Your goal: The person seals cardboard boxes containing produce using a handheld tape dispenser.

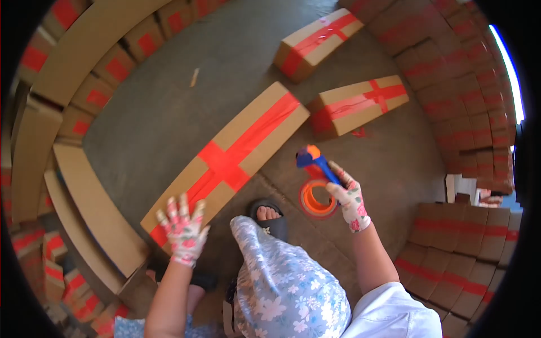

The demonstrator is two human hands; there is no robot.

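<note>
A long cardboard box (256, 121) crossed with red tape lies on the grey floor in front of me. My left hand (183, 228), in a floral glove, hovers with fingers spread over the box's near end. In my right hand (350, 198), also gloved, is a blue tape dispenser (316, 162) with an orange roll of red tape (316, 200) hanging under it, just right of the box. My foot in a dark sandal (270, 217) stands between the two hands.
Two smaller taped boxes (315, 42) (360, 104) lie on the floor beyond. Stacks of taped cartons (451, 73) wall in the right side, flat cardboard and cartons (84, 67) curve around the left. A small stick (194, 77) lies on the floor.
</note>
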